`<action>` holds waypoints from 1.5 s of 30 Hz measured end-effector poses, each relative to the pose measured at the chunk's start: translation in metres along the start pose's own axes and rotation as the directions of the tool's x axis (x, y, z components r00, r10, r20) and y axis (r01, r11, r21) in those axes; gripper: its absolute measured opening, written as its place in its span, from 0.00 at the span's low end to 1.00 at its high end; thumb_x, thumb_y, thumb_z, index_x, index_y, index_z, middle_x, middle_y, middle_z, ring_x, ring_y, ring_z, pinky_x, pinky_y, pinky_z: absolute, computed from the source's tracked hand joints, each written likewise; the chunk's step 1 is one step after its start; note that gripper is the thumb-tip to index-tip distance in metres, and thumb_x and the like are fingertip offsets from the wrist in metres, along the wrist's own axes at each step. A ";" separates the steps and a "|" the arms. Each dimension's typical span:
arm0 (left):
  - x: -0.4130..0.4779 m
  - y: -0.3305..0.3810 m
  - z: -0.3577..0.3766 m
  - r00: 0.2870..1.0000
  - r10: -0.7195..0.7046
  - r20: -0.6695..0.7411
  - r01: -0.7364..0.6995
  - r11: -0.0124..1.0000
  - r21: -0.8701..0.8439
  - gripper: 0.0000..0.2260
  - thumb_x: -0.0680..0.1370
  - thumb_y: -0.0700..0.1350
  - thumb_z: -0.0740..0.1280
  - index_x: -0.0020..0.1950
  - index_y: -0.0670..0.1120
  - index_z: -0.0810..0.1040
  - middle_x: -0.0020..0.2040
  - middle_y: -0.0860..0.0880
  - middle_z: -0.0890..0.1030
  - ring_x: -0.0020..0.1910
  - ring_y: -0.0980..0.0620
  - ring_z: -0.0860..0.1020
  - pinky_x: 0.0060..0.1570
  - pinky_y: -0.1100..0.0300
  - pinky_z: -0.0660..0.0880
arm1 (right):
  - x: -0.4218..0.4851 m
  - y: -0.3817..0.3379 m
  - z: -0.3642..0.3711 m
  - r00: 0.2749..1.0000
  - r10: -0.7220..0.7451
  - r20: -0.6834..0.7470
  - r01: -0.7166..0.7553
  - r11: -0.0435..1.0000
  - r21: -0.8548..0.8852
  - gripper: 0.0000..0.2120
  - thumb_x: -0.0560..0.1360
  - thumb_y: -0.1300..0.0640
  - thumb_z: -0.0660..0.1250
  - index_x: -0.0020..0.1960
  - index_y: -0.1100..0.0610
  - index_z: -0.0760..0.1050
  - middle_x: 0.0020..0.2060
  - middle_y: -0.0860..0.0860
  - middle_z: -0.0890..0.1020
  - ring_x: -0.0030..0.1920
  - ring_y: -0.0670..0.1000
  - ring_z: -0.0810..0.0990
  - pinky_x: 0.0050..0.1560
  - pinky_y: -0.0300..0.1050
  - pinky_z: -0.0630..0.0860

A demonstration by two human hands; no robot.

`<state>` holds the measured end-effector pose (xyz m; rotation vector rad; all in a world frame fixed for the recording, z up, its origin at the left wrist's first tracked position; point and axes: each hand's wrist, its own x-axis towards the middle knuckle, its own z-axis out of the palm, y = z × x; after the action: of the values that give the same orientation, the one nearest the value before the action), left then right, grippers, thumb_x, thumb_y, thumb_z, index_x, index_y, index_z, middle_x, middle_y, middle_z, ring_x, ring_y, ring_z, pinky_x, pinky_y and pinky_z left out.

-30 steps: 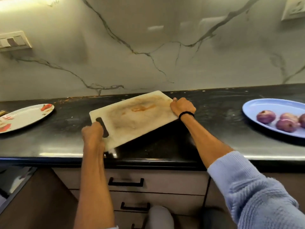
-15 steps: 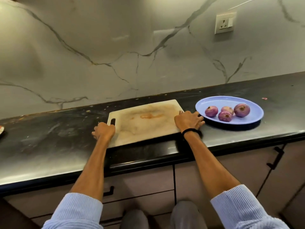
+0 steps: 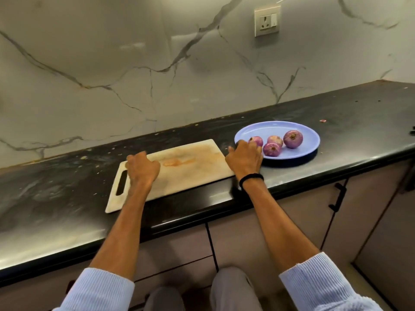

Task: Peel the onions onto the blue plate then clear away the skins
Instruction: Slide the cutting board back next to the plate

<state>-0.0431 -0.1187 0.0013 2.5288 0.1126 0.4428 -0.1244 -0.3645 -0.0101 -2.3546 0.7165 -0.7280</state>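
A blue plate (image 3: 298, 151) sits on the black counter at the right, with several purple onions on it. The leftmost onion (image 3: 257, 140) lies just beyond my right hand (image 3: 244, 158), which hangs over the plate's left rim; its fingertips are hidden behind the back of the hand. A stained white cutting board (image 3: 190, 169) lies flat to the left of the plate. My left hand (image 3: 142, 168) rests on the board near its handle slot, with loosely curled fingers and nothing in it.
A small scrap of onion skin (image 3: 323, 120) lies on the counter (image 3: 56, 194) behind the plate. A wall socket (image 3: 267, 20) is set in the marble backsplash. Drawers and cabinet doors with black handles (image 3: 336, 197) run under the counter's front edge.
The board has been set down flat beside the plate. My left hand let go of the handle end and moved onto the board. My right hand left the board's edge for the plate's rim.
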 end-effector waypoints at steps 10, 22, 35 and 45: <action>-0.046 0.170 0.076 0.771 0.454 0.447 -0.415 0.890 -0.187 0.51 0.68 0.70 0.71 0.82 0.53 0.50 0.74 0.39 0.61 0.74 0.38 0.62 0.74 0.44 0.62 | 0.105 0.106 -0.090 1.000 0.025 -0.016 -0.028 0.987 -0.157 0.23 0.76 0.42 0.66 0.68 0.50 0.75 0.65 0.63 0.70 0.67 0.64 0.67 0.72 0.54 0.57; -0.070 0.222 0.131 0.711 0.457 0.534 -0.489 0.867 -0.090 0.55 0.61 0.76 0.70 0.79 0.51 0.56 0.77 0.44 0.60 0.76 0.41 0.60 0.73 0.40 0.60 | 0.141 0.132 -0.072 0.900 -0.104 0.423 0.227 0.941 -0.250 0.24 0.76 0.31 0.60 0.64 0.43 0.78 0.56 0.50 0.84 0.60 0.54 0.77 0.56 0.50 0.68; -0.059 0.235 0.158 0.667 0.540 0.513 -0.580 0.809 -0.096 0.27 0.69 0.70 0.69 0.63 0.60 0.75 0.67 0.39 0.66 0.69 0.37 0.63 0.70 0.41 0.62 | 0.156 0.138 -0.050 0.965 -0.030 0.262 0.107 0.953 -0.284 0.31 0.72 0.27 0.53 0.66 0.41 0.76 0.64 0.57 0.77 0.65 0.62 0.72 0.65 0.60 0.66; -0.058 0.227 0.155 0.673 0.612 0.416 -0.550 0.790 -0.273 0.24 0.69 0.63 0.75 0.61 0.55 0.78 0.56 0.44 0.70 0.61 0.42 0.67 0.64 0.47 0.65 | 0.159 0.139 -0.056 0.931 -0.086 0.355 0.181 0.953 -0.243 0.23 0.75 0.34 0.66 0.52 0.53 0.84 0.45 0.54 0.85 0.49 0.56 0.79 0.52 0.51 0.71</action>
<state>-0.0491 -0.3993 -0.0128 2.4159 -0.9220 0.0204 -0.0907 -0.5802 -0.0089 -2.7088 0.5317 -0.2698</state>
